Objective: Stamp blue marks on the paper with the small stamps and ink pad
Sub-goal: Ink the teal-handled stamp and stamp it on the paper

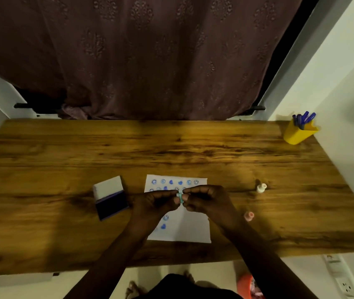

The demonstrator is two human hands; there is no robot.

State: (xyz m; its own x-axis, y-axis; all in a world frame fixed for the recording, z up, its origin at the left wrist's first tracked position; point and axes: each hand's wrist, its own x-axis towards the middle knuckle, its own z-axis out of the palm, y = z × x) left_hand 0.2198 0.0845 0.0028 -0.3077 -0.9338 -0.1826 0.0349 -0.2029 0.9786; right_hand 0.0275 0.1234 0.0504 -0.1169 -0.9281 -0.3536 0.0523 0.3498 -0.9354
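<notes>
We pinch the green stamp (180, 197) between both hands, left hand (157, 201) and right hand (204, 199) fingertips clamped on it. The ink pad (111, 204) lies just left of our left fingers, so that hand is nearer.

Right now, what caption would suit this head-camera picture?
Both hands hold a green stamp over blue-marked paper, ink pad open alongside.

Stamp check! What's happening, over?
Both hands, left and right, pinching green stamp above paper. Ink pad open, left side. Nothing in the way.
</notes>
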